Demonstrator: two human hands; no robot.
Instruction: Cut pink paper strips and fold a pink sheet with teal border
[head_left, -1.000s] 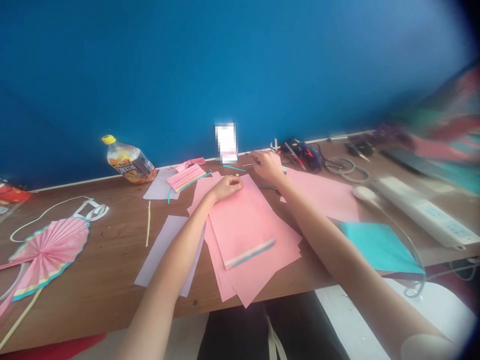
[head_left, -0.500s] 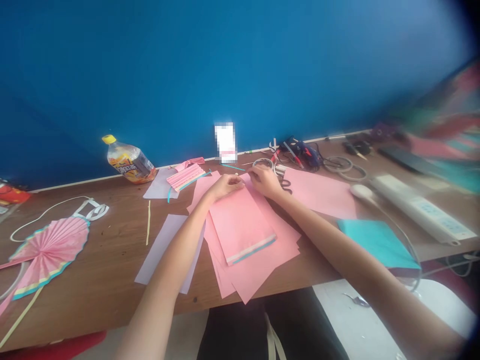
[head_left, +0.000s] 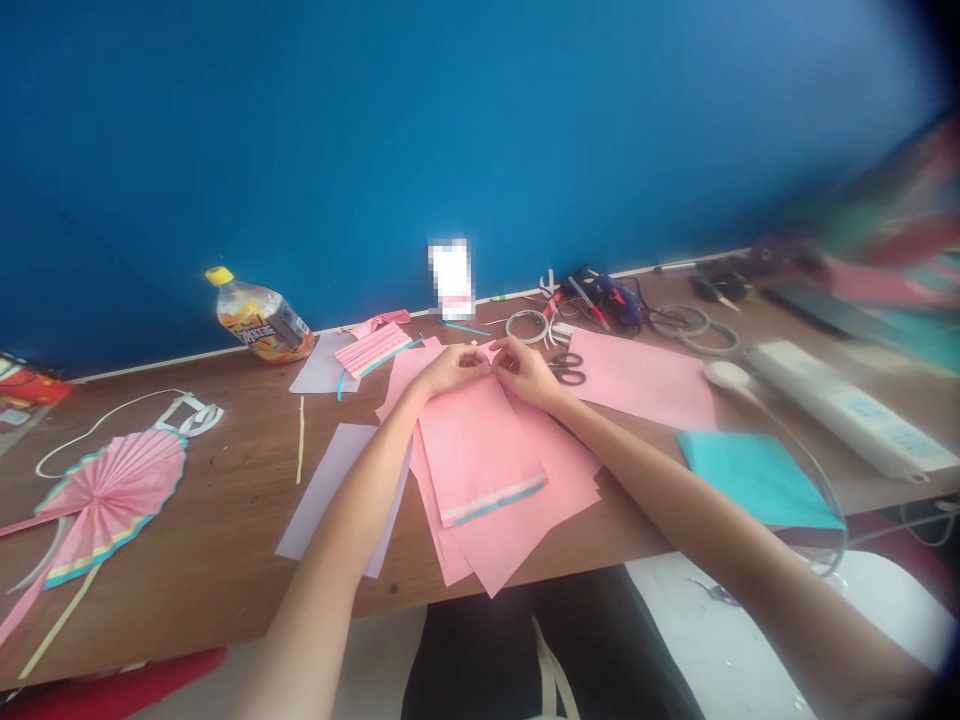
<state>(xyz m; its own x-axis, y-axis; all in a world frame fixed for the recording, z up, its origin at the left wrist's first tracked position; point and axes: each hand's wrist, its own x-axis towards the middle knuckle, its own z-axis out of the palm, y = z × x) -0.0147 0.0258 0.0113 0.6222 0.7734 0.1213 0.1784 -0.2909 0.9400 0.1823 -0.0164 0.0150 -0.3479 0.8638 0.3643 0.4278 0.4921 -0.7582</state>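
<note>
A pink sheet of paper (head_left: 480, 450) with a cream and blue strip along its near edge lies on a stack of pink sheets (head_left: 517, 555). At its far edge my left hand (head_left: 454, 369) has its fingers closed on the paper. My right hand (head_left: 526, 374) pinches the same edge, its fingertips almost meeting the left ones. What exactly sits between the fingertips is too small to make out. Dark-handled scissors (head_left: 571, 376) lie just right of my right hand. Behind my left hand is a pleated pink paper piece (head_left: 373, 350).
A pink pleated fan (head_left: 120, 490) lies at the left, a tilted bottle (head_left: 262, 325) by the blue wall. Lilac paper (head_left: 319, 510) is beside my left forearm. Rightward are a tape roll (head_left: 527, 326), turquoise paper (head_left: 757, 480) and a white power strip (head_left: 847, 410).
My right hand has come left and slightly nearer, up against my left fingertips. The sheet's near edge has swung a little left. More of the scissors and tape roll shows.
</note>
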